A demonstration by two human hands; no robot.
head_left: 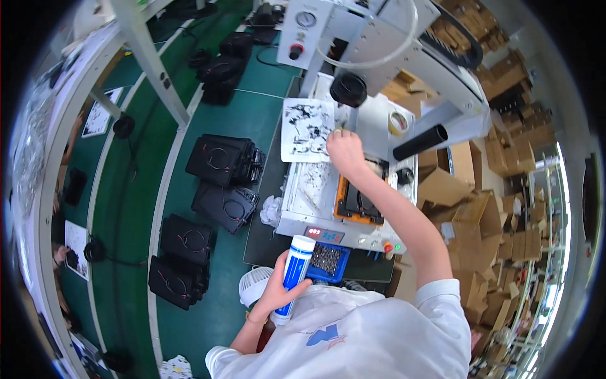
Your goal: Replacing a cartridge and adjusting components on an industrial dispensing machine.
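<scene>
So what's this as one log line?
left hand: holds blue-and-white tube; right hand: at edge of white sheet, grip unclear; black parts: stacked on green surface

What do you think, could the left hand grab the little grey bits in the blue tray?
Probably not: the left hand looks full, holding the blue-and-white tube, though the blue tray sits close by.

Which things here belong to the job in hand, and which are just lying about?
Likely part of the job:
Blue-and-white tube, held in the left hand
Smudged white sheet, close to the right hand
Orange-framed fixture, near the right forearm

Seemingly just lying about:
Cardboard boxes, off to the right
Crumpled white tissue
White fan, by the left hand
</scene>
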